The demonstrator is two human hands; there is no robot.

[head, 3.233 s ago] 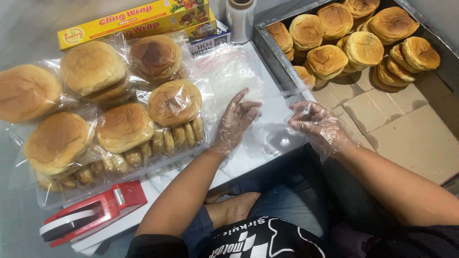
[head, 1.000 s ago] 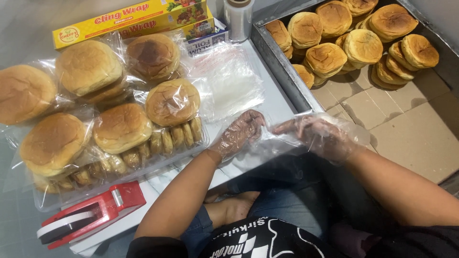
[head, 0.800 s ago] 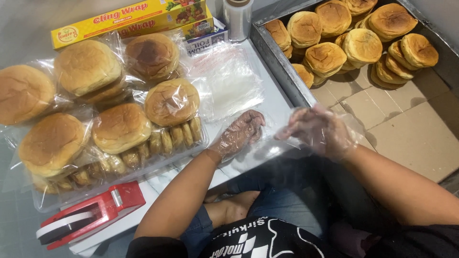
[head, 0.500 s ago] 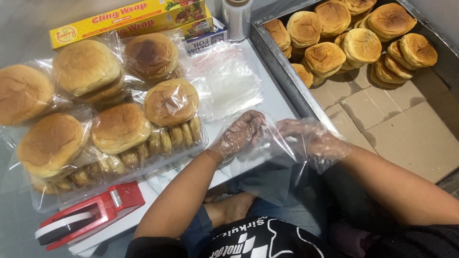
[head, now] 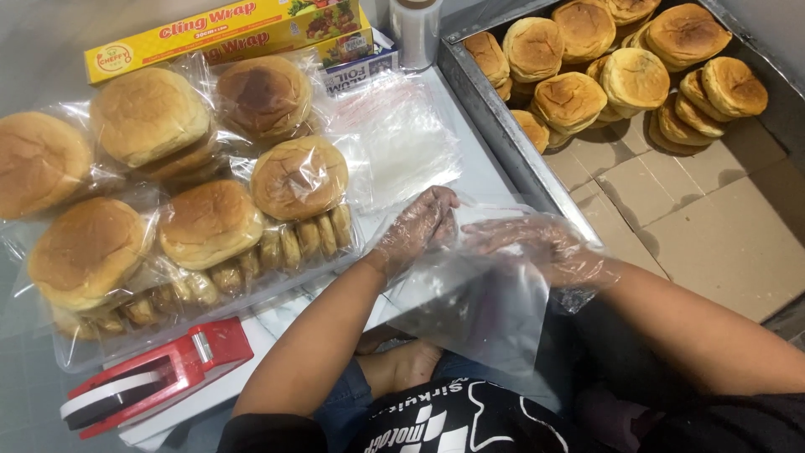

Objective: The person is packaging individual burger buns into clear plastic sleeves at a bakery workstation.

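**A:** Start with the biggest thing. What fills the right side?

**B:** A metal tray (head: 495, 126) lined with brown cardboard, unwrapped buns (head: 587, 75) heaped at its far end. On the white bench (head: 486, 172) to the left lie bagged buns (head: 210, 222) in clear wrap, several with small rolls stacked on edge below them.

**A:** And the hands?

**B:** Both wear thin clear gloves. The left hand (head: 419, 225) reaches forward, fingers curled and pinched on the top edge of a clear plastic bag (head: 478, 310). The right hand (head: 537, 245) comes in from the right, palm down, fingers extended leftward and slipped into the bag's mouth.

**A:** How does the bag lie?

**B:** Its long axis runs from the hands back toward the person, mouth away, hanging off the bench edge above the lap.

**A:** Packaging?

**B:** A long yellow box (head: 226, 33) at the far edge, a stack of clear bags (head: 402, 143) near it, a film roll (head: 415, 29) upright, and a red tape dispenser (head: 155, 377) at the near left.
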